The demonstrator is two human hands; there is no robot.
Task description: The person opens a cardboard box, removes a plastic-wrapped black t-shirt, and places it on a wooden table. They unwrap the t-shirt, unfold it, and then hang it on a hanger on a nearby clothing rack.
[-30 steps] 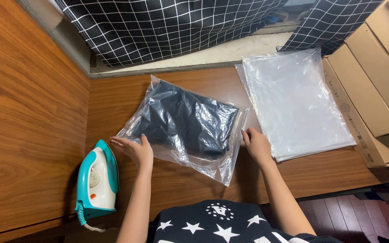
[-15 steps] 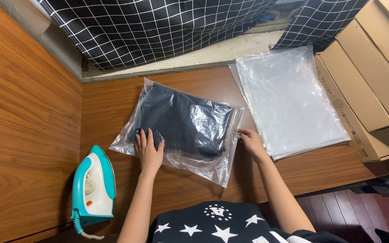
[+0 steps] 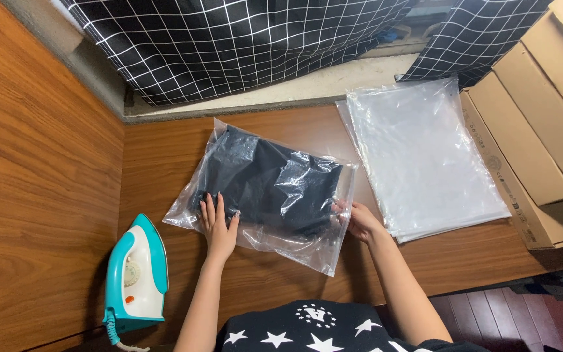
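In the middle of the frame a clear plastic bag [image 3: 265,195] holding a folded dark garment [image 3: 268,186] lies on the wooden worktop [image 3: 177,150]. The left hand [image 3: 218,225] presses flat on its lower left part, fingers spread. The right hand [image 3: 358,221] pinches the bag's right edge. A teal iron [image 3: 135,277] sits lower left; empty bags [image 3: 425,156] are stacked at right.

L hand [image 3: 217,225] flat on clear bag [image 3: 265,195] w/ dark folded garment [image 3: 268,186]; R hand [image 3: 353,220] grips bag's right edge. Teal iron [image 3: 135,274] lower-left of bag, empty bag stack [image 3: 425,156] to its right, apart.
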